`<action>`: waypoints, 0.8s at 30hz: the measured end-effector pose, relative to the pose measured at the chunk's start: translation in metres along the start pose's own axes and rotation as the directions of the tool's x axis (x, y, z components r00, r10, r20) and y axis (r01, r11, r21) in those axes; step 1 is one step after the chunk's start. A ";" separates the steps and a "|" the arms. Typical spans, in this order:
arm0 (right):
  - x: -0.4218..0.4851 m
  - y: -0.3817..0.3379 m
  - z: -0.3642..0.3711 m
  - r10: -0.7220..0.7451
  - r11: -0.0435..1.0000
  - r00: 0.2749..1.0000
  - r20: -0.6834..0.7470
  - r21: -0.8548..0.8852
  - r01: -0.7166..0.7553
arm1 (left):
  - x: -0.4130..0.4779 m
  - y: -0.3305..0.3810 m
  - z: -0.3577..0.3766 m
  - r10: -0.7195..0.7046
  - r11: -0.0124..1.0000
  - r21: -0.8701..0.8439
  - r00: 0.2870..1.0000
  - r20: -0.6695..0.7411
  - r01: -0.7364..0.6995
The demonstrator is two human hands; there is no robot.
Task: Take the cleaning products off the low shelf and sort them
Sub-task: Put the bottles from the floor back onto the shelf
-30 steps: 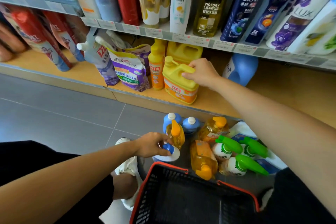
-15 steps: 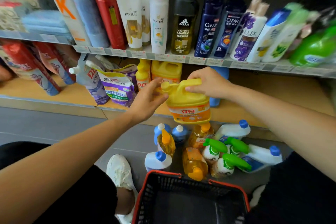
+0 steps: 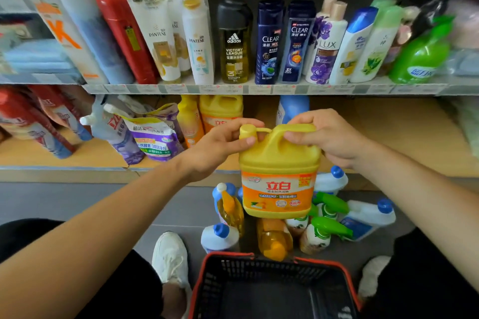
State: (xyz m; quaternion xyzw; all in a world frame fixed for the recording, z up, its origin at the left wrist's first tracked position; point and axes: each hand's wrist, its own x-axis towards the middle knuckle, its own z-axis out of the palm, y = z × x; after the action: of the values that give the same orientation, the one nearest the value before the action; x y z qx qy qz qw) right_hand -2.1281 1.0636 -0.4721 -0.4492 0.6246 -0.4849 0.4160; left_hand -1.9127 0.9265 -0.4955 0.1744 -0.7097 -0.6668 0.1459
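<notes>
The yellow detergent jug (image 3: 278, 171) hangs in the air in front of the low shelf (image 3: 64, 155), upright, its orange label facing me. The right hand (image 3: 326, 137) has its fingers curled round the handle on top. The left hand (image 3: 220, 147) pinches the jug at its cap (image 3: 247, 131), thumb lying across the neck just under it; the fingers wrap behind the cap, and from my feed I can't quite make out how firmly they press there.

Directly below both hands, a cluster of products sits on the grey floor (image 3: 77, 202): amber dish-soap bottles (image 3: 274, 241) under the jug, green-trigger spray bottles (image 3: 329, 228) below the right hand, and a white bottle with a blue cap (image 3: 220, 237) below the left hand. More blue-capped white bottles lie under the right wrist.

Nearer to me than the hands stands a black basket with a red rim (image 3: 272, 258), with a white shoe (image 3: 171, 259) just beside it on the left-hand side.

Beyond the hands, on the low shelf, a second yellow jug (image 3: 220, 109) stands behind the left hand's fingers and a blue bottle (image 3: 293, 109) shows between the two hands. Purple refill pouches (image 3: 155, 137) lean further out past the left hand. Above the hands, the upper shelf (image 3: 233, 89) carries a row of shampoo and body-wash bottles.
</notes>
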 end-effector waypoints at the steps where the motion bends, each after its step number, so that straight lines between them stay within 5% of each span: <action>1: 0.000 -0.001 -0.003 0.006 1.000 1.000 0.026 0.021 -0.007 | -0.001 0.001 -0.001 -0.007 0.999 -0.040 1.000 0.026 0.008; 10: -0.003 0.002 -0.006 -0.015 0.992 1.000 0.020 0.123 0.013 | 0.004 0.004 0.013 0.058 0.993 -0.104 0.998 -0.017 -0.060; 19: -0.012 0.006 0.019 -0.085 0.996 0.982 -0.168 -0.037 0.079 | 0.005 -0.002 0.019 0.220 0.959 0.230 0.945 -0.242 -0.165; 24: -0.016 0.009 0.024 -0.143 0.978 0.973 -0.179 -0.176 0.111 | 0.008 -0.007 0.013 0.334 0.826 0.519 0.933 -0.138 -0.218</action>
State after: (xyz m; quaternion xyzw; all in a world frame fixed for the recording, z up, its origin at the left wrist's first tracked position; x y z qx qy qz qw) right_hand -2.1029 1.0743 -0.4837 -0.4727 0.6695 -0.4978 0.2837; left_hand -1.9254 0.9344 -0.5034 0.1745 -0.8535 -0.4099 0.2703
